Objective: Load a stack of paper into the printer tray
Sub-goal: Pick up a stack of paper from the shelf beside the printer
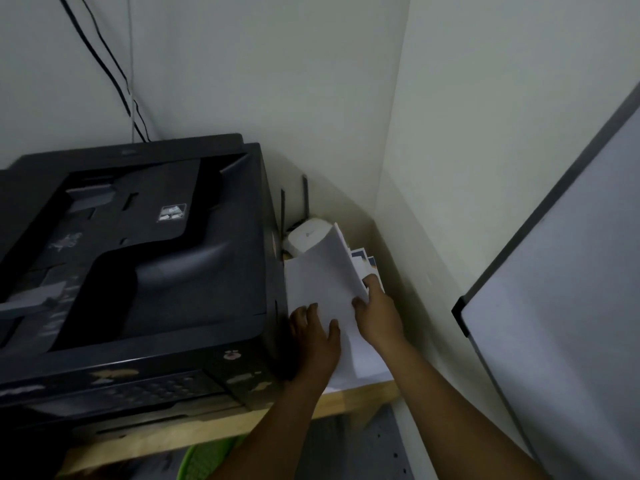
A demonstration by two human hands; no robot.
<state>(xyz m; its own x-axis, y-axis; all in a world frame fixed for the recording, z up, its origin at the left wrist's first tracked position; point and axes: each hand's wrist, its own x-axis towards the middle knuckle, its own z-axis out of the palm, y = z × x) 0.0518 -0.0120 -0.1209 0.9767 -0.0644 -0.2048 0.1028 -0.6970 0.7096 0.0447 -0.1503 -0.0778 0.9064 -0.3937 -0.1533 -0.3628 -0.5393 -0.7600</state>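
A large black printer [138, 258] fills the left of the wooden table [360, 400]. In the gap to its right lies a stack of white paper [318, 278], its far end curled upward. My left hand [313, 337] rests flat on the near part of the stack, fingers spread. My right hand [375, 310] grips the stack's right edge, thumb on top and fingers tucked beneath the lifted sheets. Several printed sheets with blue and yellow corners [363, 259] show under the lifted edge. The printer's paper tray cannot be told apart in this view.
A white router [306, 237] with two dark antennas stands behind the paper in the corner. Walls close in behind and to the right. A whiteboard [561, 306] leans at the right. Black cables [117, 77] run down the wall. A green basket [204, 459] sits under the table.
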